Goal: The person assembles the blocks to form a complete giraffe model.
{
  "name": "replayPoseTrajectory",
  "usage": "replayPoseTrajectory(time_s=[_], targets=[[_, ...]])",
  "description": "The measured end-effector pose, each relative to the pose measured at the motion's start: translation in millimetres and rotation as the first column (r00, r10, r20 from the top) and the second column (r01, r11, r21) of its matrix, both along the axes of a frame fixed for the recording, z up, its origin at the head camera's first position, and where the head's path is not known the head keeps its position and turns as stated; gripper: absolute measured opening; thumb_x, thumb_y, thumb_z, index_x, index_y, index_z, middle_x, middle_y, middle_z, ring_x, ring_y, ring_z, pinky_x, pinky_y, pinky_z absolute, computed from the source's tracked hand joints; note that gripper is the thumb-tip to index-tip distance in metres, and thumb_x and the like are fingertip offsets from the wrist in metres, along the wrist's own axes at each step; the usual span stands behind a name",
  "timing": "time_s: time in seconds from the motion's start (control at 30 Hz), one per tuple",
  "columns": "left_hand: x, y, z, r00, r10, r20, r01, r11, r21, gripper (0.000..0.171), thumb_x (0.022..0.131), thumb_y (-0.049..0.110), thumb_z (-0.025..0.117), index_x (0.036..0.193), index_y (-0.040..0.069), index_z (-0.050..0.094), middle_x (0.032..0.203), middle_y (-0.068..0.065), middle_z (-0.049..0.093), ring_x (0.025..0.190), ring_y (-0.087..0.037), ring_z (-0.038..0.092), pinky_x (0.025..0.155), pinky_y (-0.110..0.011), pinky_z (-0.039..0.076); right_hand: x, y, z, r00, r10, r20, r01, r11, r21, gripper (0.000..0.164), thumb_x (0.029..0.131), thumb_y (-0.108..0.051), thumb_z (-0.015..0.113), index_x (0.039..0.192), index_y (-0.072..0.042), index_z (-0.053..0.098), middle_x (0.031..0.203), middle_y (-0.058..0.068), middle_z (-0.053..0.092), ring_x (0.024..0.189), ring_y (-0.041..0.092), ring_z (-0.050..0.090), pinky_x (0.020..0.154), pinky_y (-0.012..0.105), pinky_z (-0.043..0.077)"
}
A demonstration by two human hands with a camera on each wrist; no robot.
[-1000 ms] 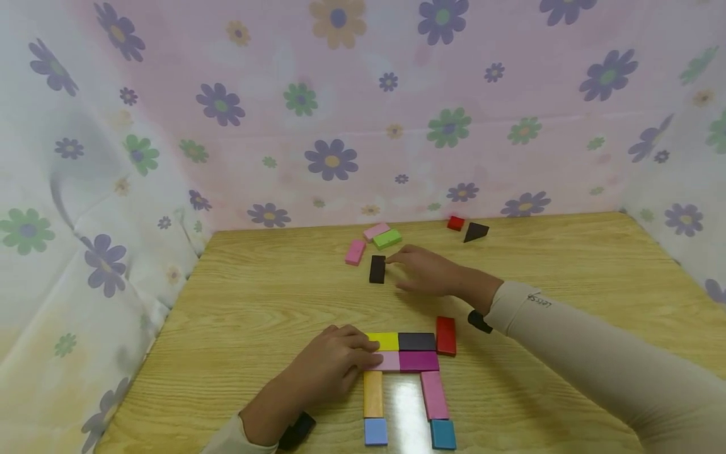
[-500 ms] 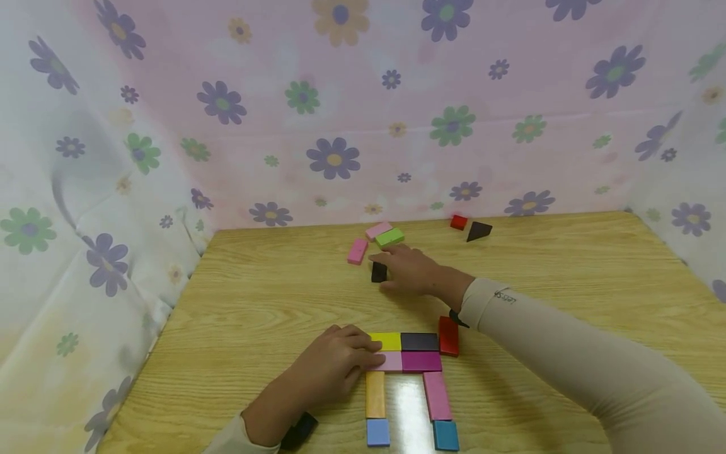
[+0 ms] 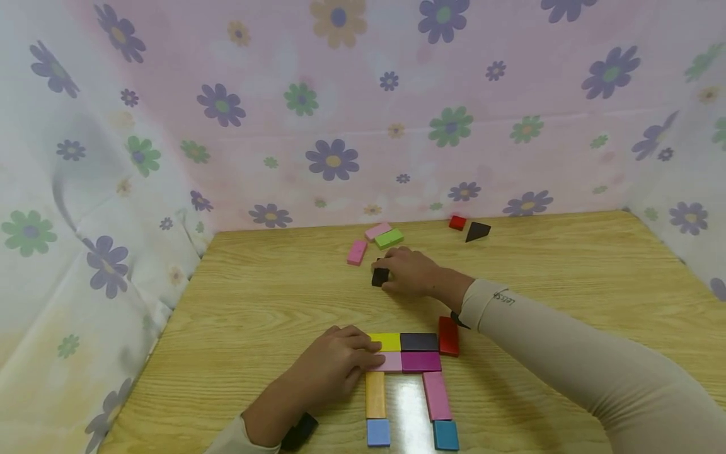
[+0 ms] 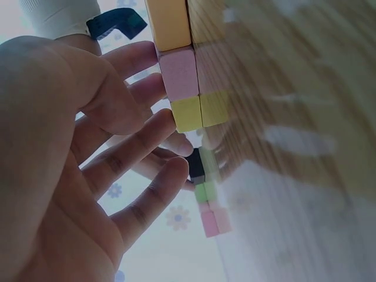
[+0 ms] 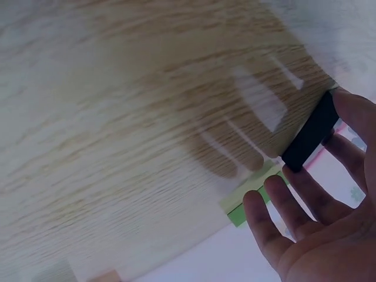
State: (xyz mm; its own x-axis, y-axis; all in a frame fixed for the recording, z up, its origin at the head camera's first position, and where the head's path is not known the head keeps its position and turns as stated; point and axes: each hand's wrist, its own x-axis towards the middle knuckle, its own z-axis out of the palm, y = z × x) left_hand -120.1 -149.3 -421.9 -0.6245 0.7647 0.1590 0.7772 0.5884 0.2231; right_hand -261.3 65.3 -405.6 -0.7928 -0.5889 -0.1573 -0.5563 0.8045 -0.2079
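My right hand (image 3: pixel 409 271) pinches a black rectangular block (image 3: pixel 380 276) at the far middle of the table. In the right wrist view, the thumb is at one end of that black block (image 5: pixel 310 130) and a fingertip at the other. My left hand (image 3: pixel 334 359) rests with extended fingers at the left side of the laid-out blocks. Its fingertips touch the yellow block (image 3: pixel 388 342) and the light pink block (image 3: pixel 391 362). Beside these lie a dark block (image 3: pixel 419 342) and a magenta block (image 3: pixel 421 361). A red block (image 3: pixel 449 336) stands off their right end.
Below the rows run an orange block (image 3: pixel 375 395) and a pink block (image 3: pixel 437 396), ending in a light blue block (image 3: pixel 378 432) and a teal block (image 3: pixel 446 435). Farther back lie a green block (image 3: pixel 389 238), two pink ones, a small red block (image 3: pixel 457 222) and a black triangle (image 3: pixel 478 231).
My right hand has moved left onto the black block, closed its fingers on it and shifted it slightly. The left hand has stayed in place.
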Motion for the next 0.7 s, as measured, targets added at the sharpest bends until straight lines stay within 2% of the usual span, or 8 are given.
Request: replayPoseTrajectory(time_s=[0.23, 0.53, 0.7], targets=[[-0.2, 0.6, -0.8, 1.000, -0.007, -0.006, 0.007, 1.000, 0.010, 0.023, 0.101, 0.021, 0.060, 0.115, 0.026, 0.077, 0.121, 0.008, 0.071, 0.117, -0.011, 0.062, 0.097, -0.035, 0.051, 1.1, 18.1, -0.3, 1.000, -0.012, -0.014, 0.012, 0.999, -0.036, 0.047, 0.094, -0.026, 0.069, 0.140, -0.016, 0.061, 0.135, 0.014, 0.060, 0.123, 0.031, 0.056, 0.100, 0.049, 0.050], [-0.7, -0.1, -1.7, 1.000, -0.016, -0.012, 0.016, 1.000, 0.023, 0.023, 0.100, 0.019, 0.061, 0.114, 0.025, 0.077, 0.121, 0.008, 0.071, 0.117, -0.012, 0.062, 0.100, -0.037, 0.051, 5.5, 59.1, 5.0, 0.999, -0.051, -0.009, 0.050, 0.996, -0.077, 0.047, 0.094, -0.024, 0.067, 0.139, -0.013, 0.060, 0.136, 0.016, 0.059, 0.126, 0.035, 0.054, 0.100, 0.050, 0.050], [-0.6, -0.5, -1.3, 1.000, -0.009, -0.007, 0.009, 1.000, 0.027, 0.023, 0.100, 0.019, 0.060, 0.114, 0.025, 0.078, 0.122, 0.008, 0.071, 0.117, -0.012, 0.062, 0.099, -0.038, 0.052, 12.5, 83.6, 4.4, 0.999, -0.041, -0.021, 0.039, 0.996, -0.084, 0.049, 0.094, -0.024, 0.068, 0.140, -0.012, 0.059, 0.136, 0.017, 0.059, 0.127, 0.036, 0.054, 0.101, 0.052, 0.050]])
